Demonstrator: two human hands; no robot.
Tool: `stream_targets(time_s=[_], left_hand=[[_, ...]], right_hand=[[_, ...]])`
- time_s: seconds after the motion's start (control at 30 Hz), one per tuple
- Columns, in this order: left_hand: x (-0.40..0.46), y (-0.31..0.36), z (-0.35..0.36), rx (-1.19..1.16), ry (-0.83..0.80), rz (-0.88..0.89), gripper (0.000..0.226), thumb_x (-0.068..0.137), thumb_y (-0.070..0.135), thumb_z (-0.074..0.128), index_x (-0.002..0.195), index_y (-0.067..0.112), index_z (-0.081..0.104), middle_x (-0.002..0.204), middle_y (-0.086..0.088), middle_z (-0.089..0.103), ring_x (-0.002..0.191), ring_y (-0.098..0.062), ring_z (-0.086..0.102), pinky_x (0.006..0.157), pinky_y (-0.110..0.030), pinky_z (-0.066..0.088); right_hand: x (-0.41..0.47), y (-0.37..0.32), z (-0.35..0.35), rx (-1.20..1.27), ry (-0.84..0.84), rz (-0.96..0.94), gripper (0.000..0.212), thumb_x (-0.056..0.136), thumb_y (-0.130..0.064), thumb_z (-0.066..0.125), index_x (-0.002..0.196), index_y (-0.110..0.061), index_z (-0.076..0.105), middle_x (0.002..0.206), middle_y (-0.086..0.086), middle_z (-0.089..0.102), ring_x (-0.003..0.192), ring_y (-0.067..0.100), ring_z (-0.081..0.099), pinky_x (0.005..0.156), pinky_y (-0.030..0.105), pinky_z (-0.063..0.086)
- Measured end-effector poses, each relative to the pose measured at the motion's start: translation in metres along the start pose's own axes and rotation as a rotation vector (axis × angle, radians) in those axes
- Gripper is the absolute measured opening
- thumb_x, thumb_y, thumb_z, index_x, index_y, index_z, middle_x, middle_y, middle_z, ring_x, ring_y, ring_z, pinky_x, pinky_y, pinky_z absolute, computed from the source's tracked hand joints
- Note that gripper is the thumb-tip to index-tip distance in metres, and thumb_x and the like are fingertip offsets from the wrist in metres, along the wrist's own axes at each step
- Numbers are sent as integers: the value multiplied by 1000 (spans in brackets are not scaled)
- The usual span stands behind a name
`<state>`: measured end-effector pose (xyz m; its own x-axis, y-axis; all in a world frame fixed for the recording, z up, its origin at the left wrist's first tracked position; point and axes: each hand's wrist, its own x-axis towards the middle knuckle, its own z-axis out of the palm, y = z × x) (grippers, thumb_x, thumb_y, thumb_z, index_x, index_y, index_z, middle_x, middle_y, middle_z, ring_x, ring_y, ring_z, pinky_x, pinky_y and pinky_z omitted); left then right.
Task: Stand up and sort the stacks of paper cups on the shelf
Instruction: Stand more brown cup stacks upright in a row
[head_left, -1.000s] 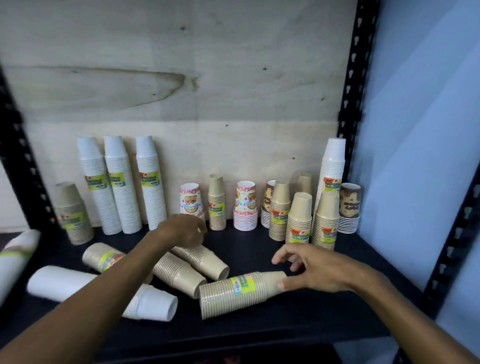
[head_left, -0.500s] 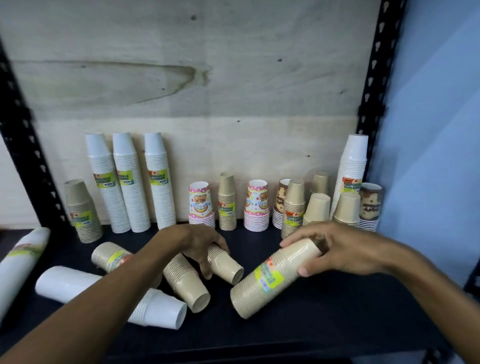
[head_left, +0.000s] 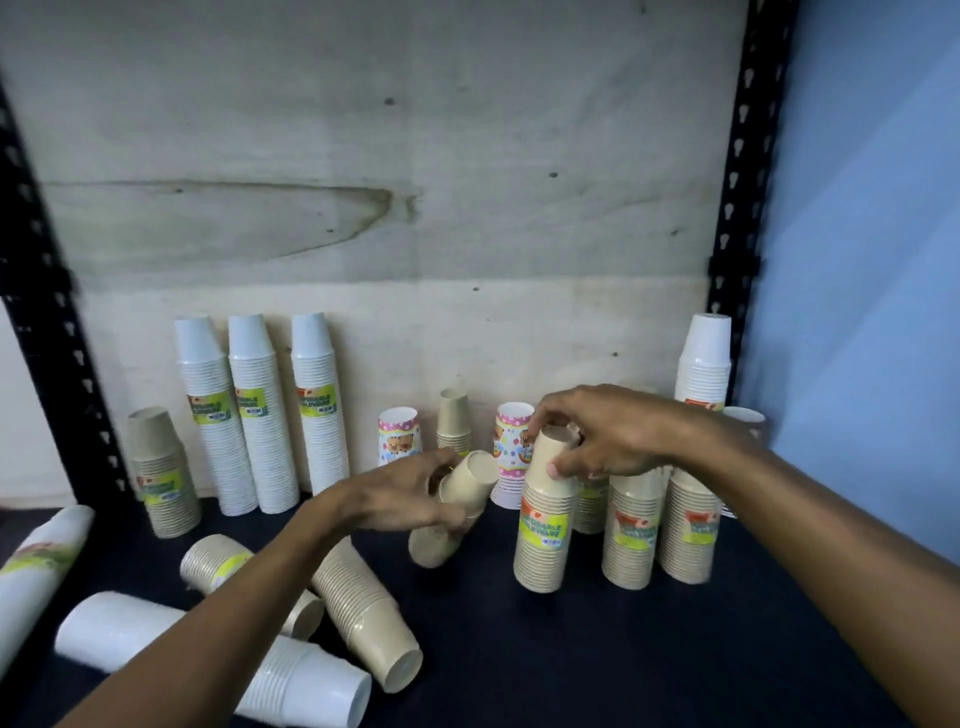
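A kraft stack (head_left: 543, 514) is pinched at its top by the right hand (head_left: 613, 436), upright on the shelf (head_left: 571, 649). Left of it, a tilted stack (head_left: 457, 506) is gripped by the left hand (head_left: 400, 499); it could be knocked over.

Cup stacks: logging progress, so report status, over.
Right hand grips upright brown stack, standing on the shelf. Left hand holds tilted small stack. Fallen brown stack and white stack lie below.
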<state>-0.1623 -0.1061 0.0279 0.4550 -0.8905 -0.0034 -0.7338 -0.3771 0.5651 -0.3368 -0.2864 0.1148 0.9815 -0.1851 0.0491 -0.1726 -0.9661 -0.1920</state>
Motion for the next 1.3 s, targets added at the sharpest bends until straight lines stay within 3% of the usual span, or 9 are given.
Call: stream_targets(time_s=[0.1, 0.3, 0.4, 0.47, 0.6, 0.67, 0.8, 1.0, 1.3], left_hand=[[3, -2, 4, -220, 32, -32, 68, 67, 36, 63, 133, 30, 49, 120, 11, 64, 113, -6, 58, 102, -31, 47], [9, -4, 13, -486, 100, -58, 44, 60, 19, 48, 103, 22, 53, 92, 3, 57, 85, -8, 52, 75, -22, 43], [11, -10, 16, -567, 110, -38, 45, 66, 23, 58, 111, 26, 52, 93, 6, 61, 84, -3, 57, 73, -18, 44], [14, -15, 19, -540, 114, -23, 55, 73, 35, 78, 120, 24, 53, 107, -1, 69, 100, -8, 64, 82, -20, 50], [19, -17, 27, -449, 300, 32, 51, 71, 24, 87, 112, 14, 57, 105, -15, 68, 94, -16, 67, 83, -30, 59], [17, -20, 28, -394, 431, 21, 62, 63, 30, 92, 114, 20, 57, 104, -2, 70, 99, -18, 67, 85, -34, 58], [9, -30, 28, -289, 533, 103, 111, 56, 39, 94, 141, 50, 23, 123, 23, 52, 103, -8, 61, 84, -27, 55], [3, -32, 24, -106, 495, 213, 88, 65, 32, 90, 133, 48, 36, 127, 35, 42, 109, -5, 57, 84, -23, 54], [28, -7, 38, -305, 386, 249, 93, 67, 13, 89, 135, 47, 36, 129, 11, 55, 111, -10, 63, 85, -30, 58]], right_hand=[[15, 2, 5, -24, -11, 21, 44, 82, -24, 75, 121, -36, 58, 128, -1, 58, 94, 21, 66, 84, 39, 56], [23, 8, 16, -100, -20, 48, 49, 84, -19, 72, 129, -31, 57, 137, 0, 55, 120, 21, 55, 98, 34, 46], [25, 10, 14, -116, -15, 54, 50, 83, -21, 73, 129, -30, 57, 138, 0, 54, 123, 21, 53, 99, 32, 45], [25, 9, 13, -114, -11, 55, 48, 84, -23, 73, 129, -29, 58, 138, 0, 54, 124, 20, 52, 99, 32, 45], [26, 7, 15, -123, 14, 44, 48, 86, -24, 72, 131, -28, 57, 136, 2, 53, 122, 21, 51, 95, 30, 43], [26, 6, 16, -141, 26, 43, 48, 86, -26, 72, 131, -28, 57, 133, 5, 53, 119, 22, 52, 93, 31, 43], [25, 6, 16, -147, 34, 48, 48, 86, -26, 71, 132, -30, 57, 133, 5, 52, 119, 23, 51, 94, 34, 44], [27, 10, 13, -162, 23, 60, 47, 83, -21, 74, 126, -29, 60, 134, 0, 56, 121, 20, 53, 97, 37, 47], [32, 15, 9, -118, 19, 37, 39, 83, -27, 75, 120, -33, 64, 134, -2, 58, 120, 20, 56, 98, 38, 49]])
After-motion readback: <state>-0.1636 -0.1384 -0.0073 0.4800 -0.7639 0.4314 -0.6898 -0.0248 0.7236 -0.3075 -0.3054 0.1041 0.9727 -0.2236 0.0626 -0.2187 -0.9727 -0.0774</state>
